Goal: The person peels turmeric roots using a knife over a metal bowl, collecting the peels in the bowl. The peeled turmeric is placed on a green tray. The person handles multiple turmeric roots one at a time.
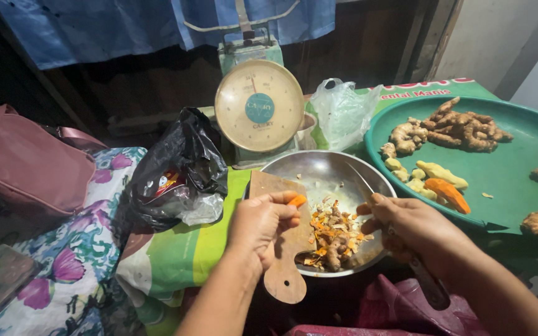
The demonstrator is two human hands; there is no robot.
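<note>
Nearest the camera, the left hand (261, 225) is pinching a small orange turmeric piece (297, 200) at its fingertips, over the wooden cutting board (281, 249) and the near-left rim of the steel bowl (319, 167). Just to its right, the right hand (406, 225) is clenching a knife (361, 182), blade pointing far-left toward the piece, above the peelings (332, 235).

Small orange root piece (297, 200) pinched above wooden board (281, 249); knife (368, 190) tilted.

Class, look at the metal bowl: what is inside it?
The metal bowl holds a pile of orange and brown peelings. The wooden cutting board and both hands cover part of its bottom.
</note>
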